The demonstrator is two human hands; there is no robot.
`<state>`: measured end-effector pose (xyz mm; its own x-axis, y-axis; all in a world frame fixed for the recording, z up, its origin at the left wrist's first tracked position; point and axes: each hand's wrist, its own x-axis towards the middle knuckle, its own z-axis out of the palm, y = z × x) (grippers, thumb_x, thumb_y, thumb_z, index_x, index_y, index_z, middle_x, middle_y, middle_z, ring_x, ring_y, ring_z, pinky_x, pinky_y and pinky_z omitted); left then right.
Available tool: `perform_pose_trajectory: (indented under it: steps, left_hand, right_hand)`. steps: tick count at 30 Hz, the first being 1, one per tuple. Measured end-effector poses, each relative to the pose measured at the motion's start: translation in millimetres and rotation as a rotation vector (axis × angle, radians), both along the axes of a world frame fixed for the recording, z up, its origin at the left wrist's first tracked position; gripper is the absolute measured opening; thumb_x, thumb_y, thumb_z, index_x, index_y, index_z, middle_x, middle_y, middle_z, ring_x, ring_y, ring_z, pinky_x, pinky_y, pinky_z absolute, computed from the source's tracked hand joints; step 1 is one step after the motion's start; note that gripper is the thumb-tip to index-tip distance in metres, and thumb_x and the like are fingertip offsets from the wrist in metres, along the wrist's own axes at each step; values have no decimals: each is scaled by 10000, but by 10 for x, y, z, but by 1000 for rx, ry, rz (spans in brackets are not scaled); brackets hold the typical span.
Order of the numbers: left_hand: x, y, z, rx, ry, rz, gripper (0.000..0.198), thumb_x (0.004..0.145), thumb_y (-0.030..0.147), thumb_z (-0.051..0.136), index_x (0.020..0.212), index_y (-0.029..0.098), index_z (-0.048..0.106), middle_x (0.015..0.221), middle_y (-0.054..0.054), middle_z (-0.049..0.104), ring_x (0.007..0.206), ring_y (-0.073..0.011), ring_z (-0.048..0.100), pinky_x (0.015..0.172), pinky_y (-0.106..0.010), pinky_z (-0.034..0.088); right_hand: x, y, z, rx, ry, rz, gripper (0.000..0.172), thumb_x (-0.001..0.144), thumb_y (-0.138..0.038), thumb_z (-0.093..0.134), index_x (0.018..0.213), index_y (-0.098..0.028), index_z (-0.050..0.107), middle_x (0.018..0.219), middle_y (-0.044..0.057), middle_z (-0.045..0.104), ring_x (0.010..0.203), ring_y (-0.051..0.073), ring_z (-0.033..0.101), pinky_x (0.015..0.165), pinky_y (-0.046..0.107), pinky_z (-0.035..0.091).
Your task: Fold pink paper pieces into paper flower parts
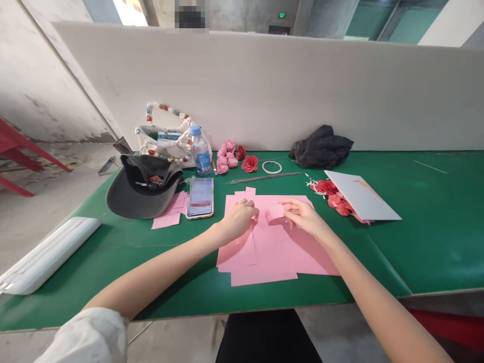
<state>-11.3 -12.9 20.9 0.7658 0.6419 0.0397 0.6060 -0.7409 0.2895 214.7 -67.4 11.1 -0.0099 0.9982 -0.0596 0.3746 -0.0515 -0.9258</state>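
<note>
The paper sheets (260, 257) are pink, the bench top (427, 252) green, the small paper roses (338, 201) seemingly coral-red.

Sheets: pink paper sheets (260, 257), matt, smooth
Bench: green bench (434, 242), smooth, faint sheen
Bottle: clear plastic water bottle (201, 154), glossy
Rods: thin metal rods (264, 177), dull grey
Cap: dark cloth cap (143, 189), matt
Flowers: red paper roses (249, 163), matt

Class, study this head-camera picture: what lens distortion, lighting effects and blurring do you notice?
Head view: wide-lens distortion bows the long edge of the green work table and stretches the bare left forearm; diffuse light leaves a soft shadow under the grey-black cap; the gold-framed smartphone has a pixelated screen.
</note>
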Motion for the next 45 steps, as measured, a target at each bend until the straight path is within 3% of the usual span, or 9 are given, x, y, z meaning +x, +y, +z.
perform_pose_trajectory:
  steps: [7,11,16,24,30,32,35,39,45]
  left_hand:
    - [54,-151,-106,103,133,-128,381,773,-68,356,984,131,603,997,-109,539,827,-195,523,674,-292,436]
    - [78,-199,-129,200,196,-154,496,777,-65,364,1231,87,496,1089,-152,524,951,-236,512,786,-327,457]
    - [111,-229,-175,282,264,-170,504,728,-56,407,1219,33,478,1120,-182,513,962,-265,501,795,-355,469]
    - [127,-231,-154,267,278,-127,432,767,-21,411,1181,73,491,1122,-165,511,959,-252,515,752,-342,477]
    - [126,-234,-175,236,262,-131,504,733,-18,442,1230,64,461,1160,-187,503,1012,-280,508,786,-374,480]
    - [84,-145,-144,151,194,-143,497,755,-23,411,1234,90,476,1174,-177,508,1026,-261,517,821,-365,475]
    - [-36,92,0,-170,8,-168,431,812,13,372,1174,170,545,1096,-104,555,945,-177,574,833,-294,481]
    - [-227,383,267,-114,-306,78,453,816,31,322,1175,160,567,1066,-87,594,934,-170,586,865,-321,472]
    - [-289,356,436,-137,-317,86,276,880,185,403,1035,174,630,1060,-68,656,950,-187,603,814,-295,470]
  right_hand:
    - [54,5,-108,-110,-10,-156,163,743,-217,551,899,-167,543,653,-24,575,437,63,466,365,170,295]
    - [45,73,-133,-154,-4,-148,97,778,-265,549,802,-171,542,612,-14,588,398,60,443,349,171,246]
    - [67,62,-153,-149,-63,-130,141,806,-237,484,675,-187,471,518,-25,564,292,54,389,353,205,226]
    - [20,-116,-215,70,-548,-178,122,779,-218,475,658,-206,459,579,-14,558,525,124,500,517,239,317]
    - [64,-272,-89,19,-702,-268,136,769,-175,454,643,-210,419,597,2,533,566,141,484,531,262,262]
    - [122,-342,-37,51,-623,-296,151,786,-201,455,642,-212,415,582,-8,512,546,137,463,531,266,261]
    - [152,-378,20,78,-304,-258,171,816,-290,472,667,-212,437,565,-33,483,479,113,421,505,257,280]
    - [-31,-252,24,-20,65,-137,158,786,-325,520,691,-204,484,562,-46,461,427,84,372,438,238,250]
    - [-449,-6,-116,-56,81,-73,121,761,-243,523,652,-198,492,521,-33,464,441,93,406,440,228,286]
